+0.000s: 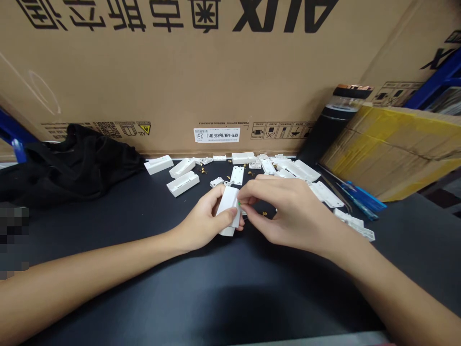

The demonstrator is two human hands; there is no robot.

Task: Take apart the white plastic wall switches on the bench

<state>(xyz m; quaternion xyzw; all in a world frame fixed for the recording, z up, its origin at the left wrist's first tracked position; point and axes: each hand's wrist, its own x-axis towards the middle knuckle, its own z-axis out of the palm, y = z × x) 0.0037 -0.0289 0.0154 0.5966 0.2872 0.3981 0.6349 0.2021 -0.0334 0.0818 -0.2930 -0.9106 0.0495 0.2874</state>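
My left hand (207,216) is wrapped round a white plastic casing (227,202), thumb across its front face, held above the dark table. My right hand (281,206) comes in from the right. Its thumb and index finger pinch together at the casing's right edge, where a small green piece (239,203) shows between the fingertips. What that green piece is, I cannot make out. Just behind the hands lie a flat white plate (236,175) and several tiny brass-coloured metal bits (251,173).
White plastic shells (183,184) and covers (326,194) lie scattered along the back. A large cardboard box (173,77) forms the back wall. Black cloth (72,163) lies left. At right are a dark bottle (329,125), a taped carton (396,149) and a blue packet (363,198).
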